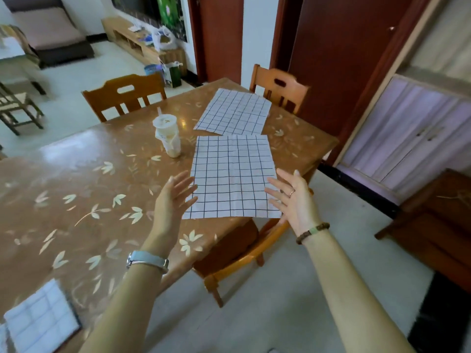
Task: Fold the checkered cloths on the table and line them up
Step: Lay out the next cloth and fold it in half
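At the near left corner of the surface [76,187], a folded checkered cloth [40,319] is lying as a small, thick rectangle. It is blurred, but it looks finished, so one piece of the job appears done.

Farther in, both arms are reaching forward. The left hand [173,200], with a wristwatch [147,259] on its wrist, is spreading straight fingers at the left edge of the near checkered cloth [233,174]. The right hand [293,200], with a bead bracelet [312,231] on its wrist, is doing the same at the right edge. Both hands are empty and are gripping nothing. Whether the fingertips are touching the fabric or hovering just above it cannot be told.

This near cloth is lying flat and fully spread by the right side of the surface, its near edge close to the rim. The hands seem to be lining up to take its sides for a first fold, which is not yet begun.

Just left of its far corner, a drink cup [168,136] with a straw is standing upright. Beyond it, the far checkered cloth [234,112] is also lying spread and untouched, turned at a slight angle, near a wooden chair [279,85].

So two cloths are waiting to be folded, and the lining up is left to do.
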Action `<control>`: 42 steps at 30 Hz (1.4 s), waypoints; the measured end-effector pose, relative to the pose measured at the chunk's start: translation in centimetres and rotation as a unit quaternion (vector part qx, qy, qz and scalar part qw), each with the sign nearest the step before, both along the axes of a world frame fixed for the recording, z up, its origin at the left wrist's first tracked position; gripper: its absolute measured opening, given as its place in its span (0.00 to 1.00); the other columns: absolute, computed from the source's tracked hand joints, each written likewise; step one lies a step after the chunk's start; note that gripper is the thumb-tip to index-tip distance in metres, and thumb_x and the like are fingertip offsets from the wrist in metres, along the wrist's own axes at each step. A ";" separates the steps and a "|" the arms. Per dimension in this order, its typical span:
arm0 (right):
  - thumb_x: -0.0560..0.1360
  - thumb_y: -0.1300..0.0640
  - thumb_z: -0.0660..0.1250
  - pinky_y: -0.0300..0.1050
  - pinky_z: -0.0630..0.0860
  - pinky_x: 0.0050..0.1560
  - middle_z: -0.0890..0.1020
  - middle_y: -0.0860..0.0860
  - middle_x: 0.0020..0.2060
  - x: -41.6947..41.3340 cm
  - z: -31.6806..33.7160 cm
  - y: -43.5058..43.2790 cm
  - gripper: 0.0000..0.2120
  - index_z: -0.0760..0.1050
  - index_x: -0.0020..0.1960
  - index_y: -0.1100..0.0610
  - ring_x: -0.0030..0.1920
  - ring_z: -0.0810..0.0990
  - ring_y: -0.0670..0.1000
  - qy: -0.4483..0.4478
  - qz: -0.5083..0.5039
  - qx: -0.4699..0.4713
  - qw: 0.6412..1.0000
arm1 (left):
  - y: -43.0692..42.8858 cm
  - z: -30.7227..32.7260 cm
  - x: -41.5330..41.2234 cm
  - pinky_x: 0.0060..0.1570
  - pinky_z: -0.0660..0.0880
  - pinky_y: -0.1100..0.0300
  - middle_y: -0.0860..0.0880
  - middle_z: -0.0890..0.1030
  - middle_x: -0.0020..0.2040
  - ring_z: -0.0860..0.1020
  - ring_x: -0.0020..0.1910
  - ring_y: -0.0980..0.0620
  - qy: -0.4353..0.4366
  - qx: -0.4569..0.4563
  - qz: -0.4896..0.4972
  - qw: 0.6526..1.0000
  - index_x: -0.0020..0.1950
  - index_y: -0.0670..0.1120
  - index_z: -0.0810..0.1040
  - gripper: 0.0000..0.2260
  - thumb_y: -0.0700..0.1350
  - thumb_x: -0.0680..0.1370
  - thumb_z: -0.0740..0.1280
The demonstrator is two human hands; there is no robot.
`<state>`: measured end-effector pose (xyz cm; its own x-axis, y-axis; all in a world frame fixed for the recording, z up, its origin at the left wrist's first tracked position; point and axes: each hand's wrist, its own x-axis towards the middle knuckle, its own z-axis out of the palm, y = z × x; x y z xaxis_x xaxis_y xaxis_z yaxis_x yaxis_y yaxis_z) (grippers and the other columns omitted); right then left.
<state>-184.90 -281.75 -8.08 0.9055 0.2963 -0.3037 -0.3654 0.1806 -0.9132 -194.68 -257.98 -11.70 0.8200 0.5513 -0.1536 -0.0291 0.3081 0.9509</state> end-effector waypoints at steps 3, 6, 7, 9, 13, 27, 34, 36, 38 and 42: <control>0.81 0.41 0.51 0.54 0.71 0.66 0.81 0.53 0.59 2.1 -0.3 -3.6 0.20 0.74 0.63 0.50 0.58 0.81 0.54 -0.004 -0.013 -0.006 1.000 | -3.0 -0.3 2.6 0.61 0.75 0.51 0.47 0.80 0.64 0.79 0.62 0.50 0.010 0.012 -0.020 1.000 0.67 0.47 0.75 0.19 0.53 0.85 0.52; 0.82 0.42 0.50 0.55 0.71 0.66 0.80 0.53 0.60 3.6 -0.5 -6.5 0.19 0.74 0.61 0.48 0.60 0.80 0.54 -0.011 -0.020 -0.009 1.000 | -5.5 -0.4 4.5 0.60 0.75 0.52 0.48 0.81 0.63 0.80 0.60 0.52 0.015 0.022 -0.031 0.999 0.66 0.48 0.76 0.18 0.53 0.84 0.53; 0.82 0.42 0.49 0.55 0.71 0.66 0.80 0.53 0.60 3.9 -0.5 -7.3 0.19 0.74 0.59 0.47 0.60 0.79 0.54 -0.013 -0.019 -0.012 1.000 | -6.3 -0.4 5.0 0.59 0.76 0.53 0.49 0.81 0.62 0.80 0.60 0.52 0.015 0.025 -0.035 0.999 0.65 0.49 0.77 0.17 0.52 0.84 0.53; 0.82 0.42 0.48 0.55 0.71 0.66 0.80 0.52 0.61 4.5 -0.7 -8.6 0.18 0.74 0.58 0.46 0.61 0.79 0.54 -0.012 -0.019 -0.008 1.000 | -7.6 -0.4 5.8 0.60 0.75 0.52 0.50 0.82 0.61 0.80 0.61 0.52 0.015 0.028 -0.043 0.999 0.63 0.50 0.78 0.16 0.52 0.84 0.53; 0.82 0.42 0.48 0.54 0.71 0.66 0.80 0.51 0.59 6.0 -1.4 -10.1 0.19 0.73 0.62 0.49 0.60 0.79 0.54 -0.004 -0.025 -0.002 1.000 | -8.9 -0.7 7.7 0.62 0.74 0.50 0.49 0.81 0.62 0.79 0.62 0.50 0.024 0.033 -0.051 0.998 0.64 0.50 0.77 0.16 0.51 0.85 0.52; 0.82 0.42 0.48 0.49 0.75 0.59 0.81 0.51 0.59 16.2 -2.2 -11.3 0.20 0.73 0.62 0.49 0.57 0.81 0.52 -0.004 -0.012 -0.014 1.000 | -9.0 -2.2 16.9 0.62 0.75 0.51 0.50 0.81 0.61 0.80 0.61 0.51 0.025 0.033 -0.031 0.999 0.63 0.51 0.77 0.17 0.50 0.85 0.51; 0.82 0.42 0.48 0.51 0.74 0.62 0.81 0.52 0.60 22.7 -1.5 -9.8 0.20 0.74 0.60 0.48 0.58 0.81 0.53 0.008 0.025 -0.013 1.000 | -7.8 -2.9 22.2 0.62 0.75 0.51 0.51 0.82 0.61 0.80 0.60 0.53 0.027 0.046 -0.020 0.998 0.64 0.51 0.77 0.16 0.51 0.85 0.53; 0.82 0.43 0.48 0.52 0.74 0.62 0.81 0.53 0.59 24.0 -1.5 -9.1 0.19 0.75 0.59 0.48 0.58 0.81 0.54 0.013 0.033 -0.018 0.999 | -7.1 -3.2 23.3 0.62 0.75 0.51 0.51 0.81 0.62 0.80 0.61 0.53 0.029 0.052 -0.023 0.998 0.66 0.51 0.77 0.16 0.52 0.85 0.54; 0.82 0.43 0.49 0.52 0.74 0.61 0.81 0.53 0.59 25.2 -1.8 -8.4 0.19 0.74 0.61 0.49 0.58 0.81 0.54 0.018 0.038 -0.020 0.999 | -6.5 -3.7 24.1 0.62 0.75 0.51 0.51 0.81 0.63 0.79 0.62 0.52 0.029 0.051 -0.021 0.998 0.66 0.50 0.77 0.17 0.53 0.84 0.55; 0.82 0.43 0.48 0.53 0.73 0.63 0.81 0.54 0.59 27.0 -2.7 -7.0 0.21 0.73 0.63 0.51 0.58 0.81 0.54 0.039 0.057 -0.023 0.997 | -5.7 -4.3 25.1 0.60 0.75 0.53 0.50 0.81 0.62 0.79 0.62 0.52 0.034 0.058 -0.014 0.998 0.65 0.51 0.78 0.17 0.56 0.82 0.58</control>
<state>-157.89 -288.80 -10.79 0.8399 0.3805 -0.3871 -0.4510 0.0925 -0.8877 -169.58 -263.72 -16.00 0.8247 0.5463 -0.1463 0.0438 0.1963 0.9796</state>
